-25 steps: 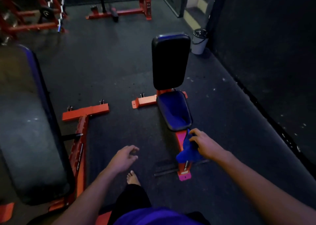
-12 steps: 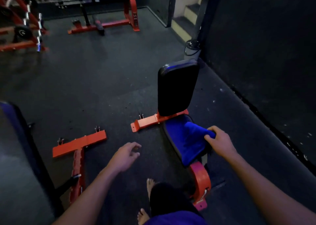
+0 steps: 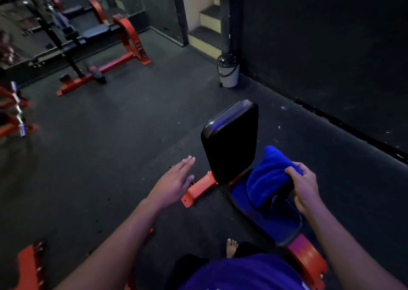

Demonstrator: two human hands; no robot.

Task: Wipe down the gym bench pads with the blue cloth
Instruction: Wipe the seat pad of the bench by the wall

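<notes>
On seat pad [image 3: 279, 220]: blue cloth [image 3: 268, 177] in rt hand [image 3: 305, 187] grip; lt hand [image 3: 174, 185] flat, released.

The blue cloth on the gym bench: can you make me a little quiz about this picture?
1. True or false: the right hand grips the soft blue cloth.
2. Which pad does the cloth lie over: A, the upright black back pad, or B, the blue seat pad?
3. Fill in: the left hand's fingers are ___.

Key: 1 true. 2 B. 3 straight; it holds nothing.
</notes>
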